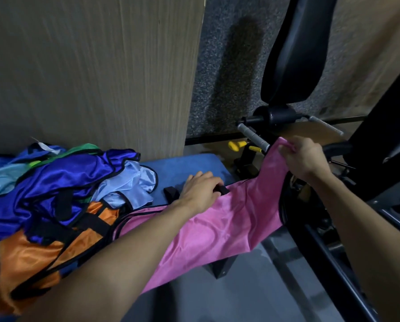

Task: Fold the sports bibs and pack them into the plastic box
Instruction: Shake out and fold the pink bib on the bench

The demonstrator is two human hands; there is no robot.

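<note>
A pink bib (220, 219) lies stretched across the blue padded bench (185, 166), its lower edge hanging over the bench's front. My right hand (304, 156) pinches the bib's far right corner and holds it up off the bench. My left hand (200, 190) rests on the bib's upper edge, fingers curled over its black strap (223, 189). To the left lies a heap of bibs: royal blue (61, 180), light blue (129, 184), orange with black trim (43, 249), and a green one (82, 148) near the top. No plastic box is in view.
A wooden panel (96, 70) stands behind the bench. Black gym equipment with a padded rest (296, 52), grey handles (252, 135) and yellow knobs (236, 145) fills the right side. Grey floor (247, 296) shows below the bench.
</note>
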